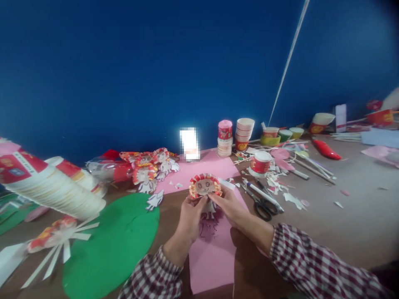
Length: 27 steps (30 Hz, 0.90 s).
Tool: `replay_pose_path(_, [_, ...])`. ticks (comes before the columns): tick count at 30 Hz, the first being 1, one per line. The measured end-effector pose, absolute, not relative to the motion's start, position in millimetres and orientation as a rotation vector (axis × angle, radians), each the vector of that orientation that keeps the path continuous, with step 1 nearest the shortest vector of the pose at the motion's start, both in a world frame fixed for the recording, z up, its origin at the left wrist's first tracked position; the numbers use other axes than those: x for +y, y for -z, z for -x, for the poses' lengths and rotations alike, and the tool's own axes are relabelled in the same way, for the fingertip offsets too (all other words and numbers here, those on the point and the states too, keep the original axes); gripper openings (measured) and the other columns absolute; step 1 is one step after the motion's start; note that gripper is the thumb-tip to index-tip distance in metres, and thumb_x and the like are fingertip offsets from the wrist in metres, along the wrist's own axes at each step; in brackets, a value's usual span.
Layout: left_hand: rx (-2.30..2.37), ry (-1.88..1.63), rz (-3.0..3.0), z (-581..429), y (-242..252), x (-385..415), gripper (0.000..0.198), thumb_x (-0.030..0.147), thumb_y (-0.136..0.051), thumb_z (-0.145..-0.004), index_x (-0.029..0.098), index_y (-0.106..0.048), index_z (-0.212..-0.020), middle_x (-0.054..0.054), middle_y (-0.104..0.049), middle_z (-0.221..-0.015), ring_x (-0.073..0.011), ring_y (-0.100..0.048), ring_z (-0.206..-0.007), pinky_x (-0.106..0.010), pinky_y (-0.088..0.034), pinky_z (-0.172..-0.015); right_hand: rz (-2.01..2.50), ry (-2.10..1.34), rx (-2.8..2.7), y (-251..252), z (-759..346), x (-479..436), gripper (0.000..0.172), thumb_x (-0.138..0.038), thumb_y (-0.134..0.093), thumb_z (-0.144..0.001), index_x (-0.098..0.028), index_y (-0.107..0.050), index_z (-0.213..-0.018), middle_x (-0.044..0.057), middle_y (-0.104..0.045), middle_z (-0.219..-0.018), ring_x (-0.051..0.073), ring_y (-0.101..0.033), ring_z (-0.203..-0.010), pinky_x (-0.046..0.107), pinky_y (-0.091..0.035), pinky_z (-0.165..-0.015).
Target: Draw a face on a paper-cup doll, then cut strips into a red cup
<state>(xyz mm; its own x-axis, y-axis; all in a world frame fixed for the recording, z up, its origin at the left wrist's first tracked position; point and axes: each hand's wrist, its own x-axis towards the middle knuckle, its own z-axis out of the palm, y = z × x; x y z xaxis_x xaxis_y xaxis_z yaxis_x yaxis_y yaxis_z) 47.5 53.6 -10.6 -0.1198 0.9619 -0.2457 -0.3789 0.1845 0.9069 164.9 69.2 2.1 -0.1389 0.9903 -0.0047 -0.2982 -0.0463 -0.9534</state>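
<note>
Between my hands is a paper doll (204, 186) with a drawn smiling face, a red and yellow curled fringe and a small white paper body below. My left hand (190, 216) pinches its lower left edge with the thumb in front. On the other side my right hand (230, 207) grips the lower right edge, thumb and finger meeting near the chin. Beneath the doll lies a pink paper strip (212, 265) with purple scribbles. Black-handled scissors (263, 209) and a white pen (264, 195) rest just right of my right hand.
Finished paper dolls (146, 166) are piled at the back left, near a loose white body cutout (155, 200). A green round sheet (115, 245) and stacked paper cups (56, 187) occupy the left. More cups (245, 133), paper scraps (274, 182) and a red object (326, 149) are on the right.
</note>
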Motion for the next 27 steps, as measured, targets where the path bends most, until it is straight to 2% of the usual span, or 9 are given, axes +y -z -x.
replay_pose_path(5, [1.088,-1.337,-0.7,-47.9,9.8,52.3,0.039,0.033,-0.079,-0.062,0.013,-0.066,-0.093,-0.006,-0.071,-0.084,-0.0153,-0.066,-0.072,-0.027,-0.05,-0.069,0.965,-1.413,-1.108,0.2,-166.1,71.0,0.015,-0.032,-0.065,-0.069,-0.022,-0.063,-0.081,0.001,-0.068,-0.075,0.019,-0.063,-0.068,0.03,-0.051,-0.066])
replay_pose_path(10, [1.085,-1.341,-0.634,-48.2,1.8,51.5,0.037,0.033,-0.08,-0.059,0.013,-0.067,-0.087,-0.003,-0.07,-0.074,-0.0124,-0.063,-0.062,-0.023,-0.048,-0.059,0.951,-1.431,-1.134,0.9,-166.8,71.2,0.019,-0.033,-0.066,-0.07,-0.023,-0.064,-0.085,0.001,-0.068,-0.076,0.019,-0.062,-0.07,0.03,-0.051,-0.066])
replay_pose_path(15, [1.124,-1.316,-0.566,-46.9,-2.8,52.4,0.033,0.033,-0.081,-0.057,0.015,-0.067,-0.081,0.0,-0.068,-0.067,-0.0088,-0.057,-0.05,-0.019,-0.039,-0.044,0.912,-1.471,-1.219,-1.2,-167.4,69.9,0.026,-0.035,-0.069,-0.07,-0.025,-0.062,-0.093,0.002,-0.068,-0.085,0.02,-0.063,-0.077,0.032,-0.052,-0.073])
replay_pose_path(27, [1.07,-1.296,-0.58,-42.2,-4.8,53.8,0.031,0.032,-0.082,-0.054,0.014,-0.066,-0.073,0.001,-0.065,-0.057,-0.0088,-0.052,-0.041,-0.019,-0.036,-0.038,0.891,-1.487,-1.293,4.1,-172.1,74.7,0.027,-0.042,-0.071,-0.068,-0.024,-0.063,-0.087,0.0,-0.068,-0.079,0.019,-0.062,-0.071,0.029,-0.05,-0.065])
